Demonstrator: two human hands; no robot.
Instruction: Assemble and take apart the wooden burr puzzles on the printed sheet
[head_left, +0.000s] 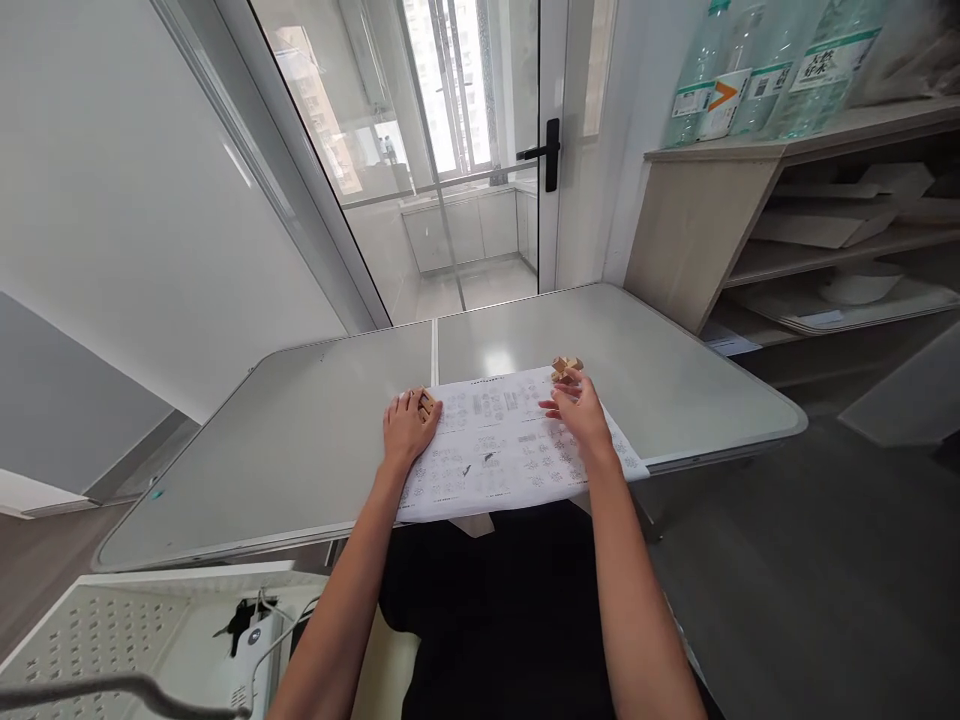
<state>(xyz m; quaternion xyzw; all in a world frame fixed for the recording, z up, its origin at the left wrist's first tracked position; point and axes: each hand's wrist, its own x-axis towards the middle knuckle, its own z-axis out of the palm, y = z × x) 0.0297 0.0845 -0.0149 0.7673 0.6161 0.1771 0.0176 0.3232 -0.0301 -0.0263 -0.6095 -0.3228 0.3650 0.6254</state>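
**Both hands at the far edge of the sheet, wood at each**

Your left hand (407, 428) rests on the table (300, 440) with its fingers curled in, and a small wooden block (427, 403) is tucked against them on the thumb side. It looks gripped, though how firmly you hold it is hard to tell from here. The left edge of the printed sheet (502, 450) lies just beside that hand, on its inner side.

Your right hand (579, 412) lies over the far right part of the sheet, fingers loosely spread and stretched forward, holding nothing. Just past its fingertips sits a wooden puzzle cluster (566, 367), at the sheet's far edge; whether your fingertips touch it cannot be told.

The sheet, covered in small diagrams, spans the gap between your two hands and hangs a little over the table edge nearest your wrists.

Well beyond your right hand and off to its outer side stands a shelf unit (712, 230) with water bottles (757, 70) on top. Far ahead of both hands is a glass door (450, 150).
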